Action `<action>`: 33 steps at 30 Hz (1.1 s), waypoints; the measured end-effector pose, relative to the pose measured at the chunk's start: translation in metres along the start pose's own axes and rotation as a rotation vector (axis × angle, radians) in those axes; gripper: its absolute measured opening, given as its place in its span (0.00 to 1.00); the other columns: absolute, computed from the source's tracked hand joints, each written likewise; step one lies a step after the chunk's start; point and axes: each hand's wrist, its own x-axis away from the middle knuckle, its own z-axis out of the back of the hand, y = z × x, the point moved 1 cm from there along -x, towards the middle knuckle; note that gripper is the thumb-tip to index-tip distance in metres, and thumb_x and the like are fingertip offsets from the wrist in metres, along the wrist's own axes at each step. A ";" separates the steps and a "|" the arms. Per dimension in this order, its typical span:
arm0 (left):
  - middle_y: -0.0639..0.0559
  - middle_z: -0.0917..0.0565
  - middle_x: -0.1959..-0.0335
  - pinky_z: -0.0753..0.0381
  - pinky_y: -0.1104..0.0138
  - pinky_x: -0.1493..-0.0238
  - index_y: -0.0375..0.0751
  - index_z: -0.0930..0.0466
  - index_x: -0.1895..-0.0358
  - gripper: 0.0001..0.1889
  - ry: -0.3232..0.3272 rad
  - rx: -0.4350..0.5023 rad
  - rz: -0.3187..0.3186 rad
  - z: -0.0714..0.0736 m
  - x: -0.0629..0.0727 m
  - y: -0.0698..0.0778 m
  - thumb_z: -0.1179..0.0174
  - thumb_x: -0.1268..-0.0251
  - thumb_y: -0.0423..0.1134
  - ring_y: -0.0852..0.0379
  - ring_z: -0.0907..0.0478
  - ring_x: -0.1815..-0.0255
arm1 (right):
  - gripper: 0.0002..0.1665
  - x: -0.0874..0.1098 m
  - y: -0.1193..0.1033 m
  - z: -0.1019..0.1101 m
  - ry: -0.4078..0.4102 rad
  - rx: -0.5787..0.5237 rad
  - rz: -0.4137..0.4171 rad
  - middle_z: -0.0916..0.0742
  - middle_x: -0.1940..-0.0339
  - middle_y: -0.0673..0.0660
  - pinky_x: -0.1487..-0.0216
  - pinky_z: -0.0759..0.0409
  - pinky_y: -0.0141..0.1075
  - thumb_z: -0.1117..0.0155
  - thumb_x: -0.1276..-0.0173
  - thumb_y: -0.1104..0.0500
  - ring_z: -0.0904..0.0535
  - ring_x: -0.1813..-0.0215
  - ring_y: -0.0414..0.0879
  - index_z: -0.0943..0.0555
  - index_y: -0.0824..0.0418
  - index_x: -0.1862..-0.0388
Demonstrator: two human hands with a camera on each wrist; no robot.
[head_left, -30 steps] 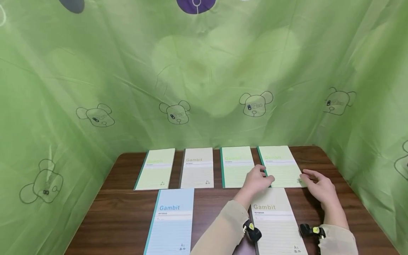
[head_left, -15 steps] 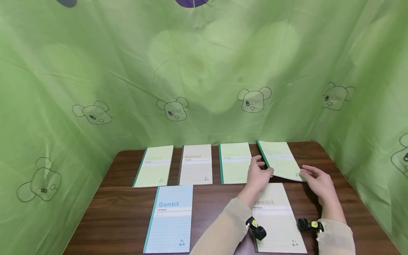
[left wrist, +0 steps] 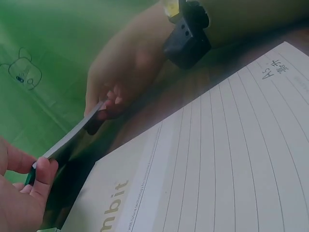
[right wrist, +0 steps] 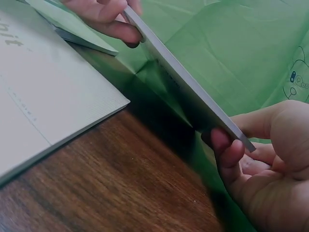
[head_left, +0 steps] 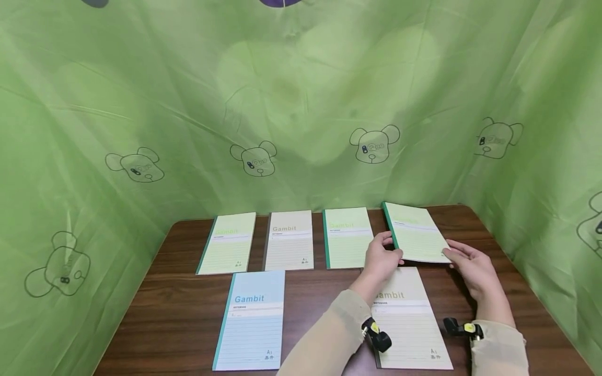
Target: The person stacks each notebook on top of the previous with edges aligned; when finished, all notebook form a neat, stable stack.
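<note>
A pale green notebook (head_left: 418,232) with a dark green spine is tilted at the back right, its near edge raised off the table. My left hand (head_left: 382,259) pinches its near left corner by the spine, thumb above and fingers beneath. At the near right corner my right hand (head_left: 472,269) pinches it the same way. The right wrist view shows the lifted notebook (right wrist: 193,92) edge-on between both hands, with a dark gap under it. Below my hands lies a grey-white notebook (head_left: 409,329), partly covered by the left forearm.
Another green notebook (head_left: 349,245), a grey-white notebook (head_left: 289,250) and a further green notebook (head_left: 228,250) lie in the back row. A blue notebook (head_left: 251,329) lies front left. Green cloth (head_left: 301,104) surrounds the brown wooden table (head_left: 155,318).
Both hands have taken the back right notebook by its near corners and raised that edge off the table. The notebook has tilted and shifted slightly back and right. The other notebooks stay put.
</note>
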 end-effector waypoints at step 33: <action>0.47 0.14 0.40 0.12 0.64 0.65 0.41 0.19 0.28 0.28 0.038 -0.197 -0.190 0.135 0.008 0.022 0.34 0.32 0.25 0.59 0.12 0.62 | 0.39 0.010 -0.038 -0.108 -0.153 0.196 0.100 0.09 0.47 0.49 0.53 0.15 0.33 0.25 0.22 0.55 0.15 0.55 0.35 0.28 0.65 0.19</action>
